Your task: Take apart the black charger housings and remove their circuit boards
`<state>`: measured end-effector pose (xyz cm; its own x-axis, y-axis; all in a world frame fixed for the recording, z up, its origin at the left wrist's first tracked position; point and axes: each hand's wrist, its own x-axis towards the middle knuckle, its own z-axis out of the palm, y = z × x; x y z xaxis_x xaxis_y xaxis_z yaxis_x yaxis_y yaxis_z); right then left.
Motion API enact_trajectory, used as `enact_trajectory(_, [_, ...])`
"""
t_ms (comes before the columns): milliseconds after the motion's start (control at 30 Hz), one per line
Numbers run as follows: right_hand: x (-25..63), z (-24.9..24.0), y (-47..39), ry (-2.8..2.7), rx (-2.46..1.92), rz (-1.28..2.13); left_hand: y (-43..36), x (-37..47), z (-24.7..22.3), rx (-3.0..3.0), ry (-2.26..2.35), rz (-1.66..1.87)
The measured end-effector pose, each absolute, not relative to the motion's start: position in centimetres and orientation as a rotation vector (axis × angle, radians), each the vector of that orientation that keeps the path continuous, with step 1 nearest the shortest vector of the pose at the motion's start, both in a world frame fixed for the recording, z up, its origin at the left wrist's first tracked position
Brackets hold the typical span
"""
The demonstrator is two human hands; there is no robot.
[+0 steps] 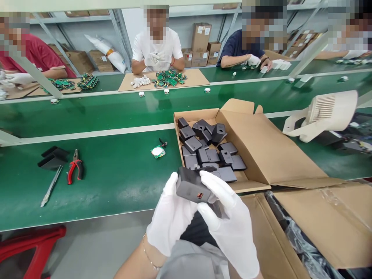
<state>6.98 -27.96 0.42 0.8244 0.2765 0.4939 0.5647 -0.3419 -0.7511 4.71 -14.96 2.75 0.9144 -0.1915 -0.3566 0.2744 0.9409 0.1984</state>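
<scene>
1. Housing [190,188], dark gray with a small reddish port facing the camera, is held up before the near wall of an open carton [251,186].
2. Left hand [171,219], white-gloved, cups the piece from the left and below; right hand [229,221], also gloved, curls thumb and fingers about its right end.
3. Dark housings [193,144] lie jumbled inside the carton directly beyond, partly blocked from sight by the hands and their load; a broad flap [276,143] spreads right over the tabletop [116,193].
4. Beige fan [328,112] occupies the far right, past the flap.
5. Second carton [328,221] crowds the lower right, with black items under clear plastic [293,230].
6. Small circuit board [157,151], bearing a white disc, lies left of the open carton; farther left, red-handled pliers [75,166], a thin metal tool [51,186] and black sleeves [54,159] sit close together.
7. Green circuit boards [170,78] lie heaped on cardboard [193,77] before a white-shirted co-worker [138,50] opposite.
</scene>
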Motion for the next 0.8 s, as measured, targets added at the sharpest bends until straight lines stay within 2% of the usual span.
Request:
enact_trajectory(167, [7.5,0.4,-28.2,-0.679,-1.973,-0.449,-15.7,4.7,3.4,0.074,0.403,-0.237])
enact_trajectory(467, [8.0,1.1,-28.0,-0.780,-2.004,-0.386,-15.1,3.8,2.8,0.105,0.401,-0.182])
enact_trajectory(633, [10.0,1.7,-28.9,-1.074,-1.938,-0.167,-14.4,2.4,1.5,0.166,0.432,-0.259])
enact_trajectory(800, [11.7,1.3,-29.1,-1.219,-1.559,0.058,-15.1,0.9,1.2,0.186,0.388,-0.241])
